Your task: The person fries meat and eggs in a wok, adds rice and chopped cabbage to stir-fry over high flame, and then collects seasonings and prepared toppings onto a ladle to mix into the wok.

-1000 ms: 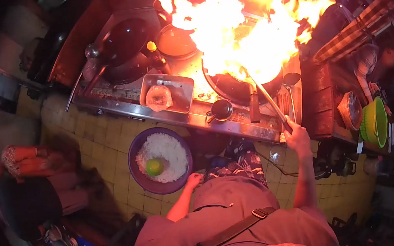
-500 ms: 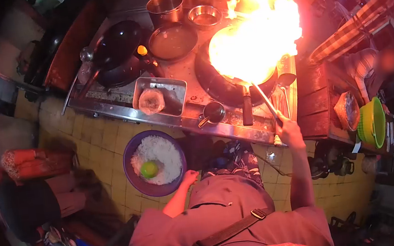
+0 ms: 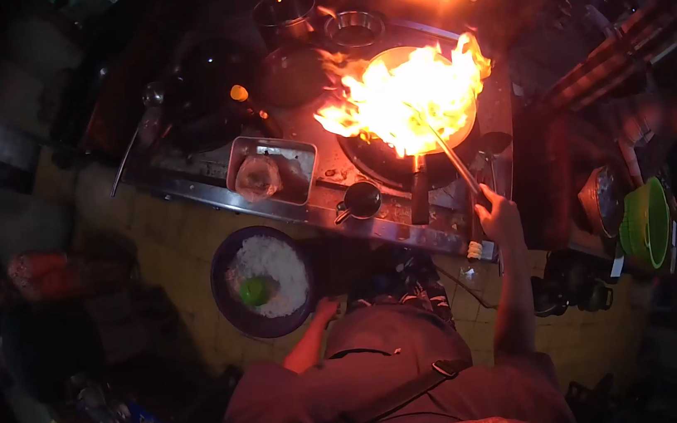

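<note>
My right hand [image 3: 499, 214] is closed around the dark grip of a long-handled cooking utensil [image 3: 455, 159]. The utensil reaches up and left into a pan [image 3: 469, 123] on the stove, and its head is hidden by tall flames [image 3: 405, 103]. The pan's dark handle [image 3: 419, 194] points toward me, with neither hand on it. Low by my waist, my left hand [image 3: 327, 308] hangs with fingers curled and nothing visible in it. Just left of that hand stands a purple basin [image 3: 225, 310] of white rice [image 3: 277, 260], with a round green thing [image 3: 254, 291] resting on the rice.
A metal tray [image 3: 297, 166] and a small dark pot [image 3: 363, 200] sit along the stove's front edge [image 3: 272, 213]. Farther back are a tall pot [image 3: 285, 17] and a metal bowl [image 3: 354, 30]. A green basket [image 3: 646, 224] stands at the right, near another person's arm [image 3: 630, 157].
The flames have shrunk and spread leftward, and the whole scene is darker. My right hand has shifted slightly right, still holding the utensil. My left hand has barely moved.
</note>
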`<state>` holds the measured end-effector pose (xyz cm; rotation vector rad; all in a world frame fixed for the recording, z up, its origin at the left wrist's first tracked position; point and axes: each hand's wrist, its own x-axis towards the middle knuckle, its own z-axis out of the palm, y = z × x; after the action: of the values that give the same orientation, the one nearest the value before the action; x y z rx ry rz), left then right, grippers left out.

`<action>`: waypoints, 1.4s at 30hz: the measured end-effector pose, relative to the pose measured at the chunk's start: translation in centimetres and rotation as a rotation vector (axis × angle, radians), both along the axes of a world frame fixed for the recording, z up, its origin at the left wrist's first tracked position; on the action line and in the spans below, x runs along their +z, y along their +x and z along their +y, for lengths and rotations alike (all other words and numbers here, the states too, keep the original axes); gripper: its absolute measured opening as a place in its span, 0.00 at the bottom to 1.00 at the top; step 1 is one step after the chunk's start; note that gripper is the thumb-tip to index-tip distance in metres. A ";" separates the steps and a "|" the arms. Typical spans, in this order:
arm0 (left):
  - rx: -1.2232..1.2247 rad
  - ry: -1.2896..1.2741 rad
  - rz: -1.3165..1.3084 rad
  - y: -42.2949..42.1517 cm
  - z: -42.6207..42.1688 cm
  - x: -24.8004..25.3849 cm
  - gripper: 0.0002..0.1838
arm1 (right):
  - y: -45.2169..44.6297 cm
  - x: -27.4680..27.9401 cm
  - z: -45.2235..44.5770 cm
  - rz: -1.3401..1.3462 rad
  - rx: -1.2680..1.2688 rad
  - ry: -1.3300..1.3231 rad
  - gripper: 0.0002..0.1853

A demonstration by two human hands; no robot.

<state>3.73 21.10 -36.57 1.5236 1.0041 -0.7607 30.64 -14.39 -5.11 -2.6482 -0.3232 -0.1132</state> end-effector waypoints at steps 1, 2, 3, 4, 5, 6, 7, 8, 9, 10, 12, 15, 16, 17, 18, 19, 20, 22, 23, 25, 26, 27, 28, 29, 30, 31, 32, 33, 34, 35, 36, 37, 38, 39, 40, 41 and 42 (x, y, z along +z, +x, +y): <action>0.035 -0.125 0.014 -0.8 0.4 -1.9 0.15 | -0.2 0.7 0.4 -0.003 0.005 0.007 0.27; 0.041 -0.117 0.017 -0.8 0.5 -1.6 0.15 | -0.7 1.2 1.1 0.088 -0.136 -0.030 0.26; 0.075 -0.038 -0.006 -1.1 0.3 -1.2 0.15 | -1.1 1.4 1.4 0.184 -0.273 -0.071 0.26; 0.114 0.042 -0.032 -1.5 -0.1 -0.8 0.15 | -1.0 -0.4 1.0 0.093 -0.263 -0.066 0.26; 0.133 0.070 -0.059 -1.8 -0.1 -1.1 0.15 | -0.4 -1.9 1.2 0.125 -0.311 -0.100 0.26; 0.151 0.078 -0.063 -1.9 -0.4 -1.4 0.15 | 0.0 -3.3 1.2 0.158 -0.358 -0.133 0.27; 0.167 0.141 -0.041 -1.6 -0.9 0.2 0.15 | 0.5 -4.0 1.3 0.170 -0.323 -0.055 0.27; 0.181 0.206 -0.015 -1.5 -1.2 1.9 0.15 | 0.9 -4.8 1.3 0.186 -0.288 0.026 0.27; 0.179 0.297 -0.006 -1.1 -2.1 4.2 0.14 | 2.0 -7.8 -0.2 0.085 -0.177 0.121 0.28; 0.196 0.303 0.001 -1.9 -2.6 3.5 0.14 | 2.1 -7.2 -1.2 0.091 -0.160 0.126 0.28; 0.154 0.254 -0.131 -3.3 -2.8 -1.4 0.11 | 2.7 -3.6 -2.8 0.112 0.051 0.124 0.28; 0.296 0.252 -0.297 -4.3 -4.8 -3.6 0.11 | 1.3 0.4 -4.9 0.405 0.030 0.275 0.26; 0.321 0.262 -0.296 -4.2 -5.7 -2.8 0.11 | 1.0 1.5 -5.6 0.704 -0.074 0.350 0.25; 0.352 0.234 -0.292 -3.5 -6.5 -1.9 0.11 | 1.0 1.7 -6.0 0.545 -0.018 0.239 0.25; 0.401 0.214 -0.287 -3.2 -7.3 -0.9 0.11 | 1.0 1.5 -6.2 0.384 0.057 0.136 0.24; 0.331 0.193 -0.298 -3.2 -7.9 -2.0 0.11 | 1.4 0.0 -6.6 0.288 0.073 0.106 0.26; 0.289 0.190 -0.303 -3.6 -8.2 -1.6 0.12 | 1.9 -2.7 -6.4 0.194 0.120 0.092 0.27; 0.212 0.372 -0.239 -3.9 -9.5 1.3 0.19 | 3.8 -10.8 -5.4 -0.159 0.216 0.091 0.28; 0.328 0.415 -0.232 -4.4 -9.5 0.1 0.19 | 3.0 -7.5 -2.0 0.023 0.156 -0.049 0.29; 0.359 0.378 -0.220 -6.3 -10.0 -4.0 0.18 | 2.0 -2.7 -0.1 0.200 0.143 -0.197 0.29; 0.394 0.385 -0.218 -6.4 -10.0 -2.5 0.18 | 3.2 -2.8 -1.8 0.211 0.172 -0.175 0.29; 0.426 0.354 -0.172 -6.4 -10.0 -0.9 0.18 | 4.9 -2.8 -4.4 0.270 0.237 -0.120 0.29; 0.438 0.317 -0.129 -5.9 -9.9 0.6 0.18 | 6.3 -2.2 -6.6 0.332 0.282 -0.065 0.28; 0.445 0.344 -0.133 -6.2 -9.8 0.7 0.16 | 6.1 -0.3 -7.0 0.323 0.250 -0.119 0.28; 0.444 0.328 -0.141 -6.3 -9.9 0.8 0.16 | 5.3 1.6 -7.3 0.313 0.216 -0.178 0.28; 0.433 0.352 -0.120 -6.5 -9.6 0.5 0.15 | 4.3 3.1 -5.9 0.278 0.156 -0.348 0.28; 0.421 0.380 -0.098 -6.8 -9.2 0.7 0.15 | 4.1 2.5 -4.8 0.291 0.095 -0.452 0.29; 0.401 0.364 -0.114 -7.4 -8.8 -1.4 0.15 | 3.5 1.0 -3.6 0.242 0.097 -0.391 0.30; 0.401 0.363 -0.121 -7.0 -8.2 -0.6 0.15 | 2.9 -0.4 -2.4 0.192 0.104 -0.328 0.30; 0.398 0.342 -0.103 -6.8 -8.0 1.3 0.15 | 2.3 -0.1 0.0 0.209 0.064 -0.501 0.30; 0.393 0.320 -0.085 -6.5 -7.6 2.8 0.15 | 2.5 -0.2 0.0 0.206 0.059 -0.504 0.30; 0.394 0.317 -0.091 -6.2 -7.0 2.7 0.15 | 3.2 -0.4 -0.2 0.161 0.119 -0.429 0.29; 0.423 0.281 -0.069 -6.1 -6.5 2.5 0.15 | 3.9 -0.6 -0.7 0.118 0.180 -0.355 0.29; 0.448 0.246 -0.043 -6.2 -5.9 2.4 0.14 | 4.1 -0.9 -1.5 0.118 0.176 -0.358 0.29; 0.444 0.244 -0.045 -6.5 -5.4 1.4 0.14 | 4.2 -1.2 -2.8 0.076 0.142 -0.319 0.28; 0.468 0.248 -0.076 -6.5 -4.9 0.4 0.14 | 4.4 -1.5 -3.7 0.029 0.110 -0.279 0.28; 0.491 0.251 -0.107 -6.5 -4.3 0.1 0.14 | 4.4 -1.4 -3.6 -0.017 0.079 -0.238 0.27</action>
<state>-2.76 16.84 -36.47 1.4231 1.3598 -0.2103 35.00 -17.97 -6.55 -2.8659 -0.4729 -0.0761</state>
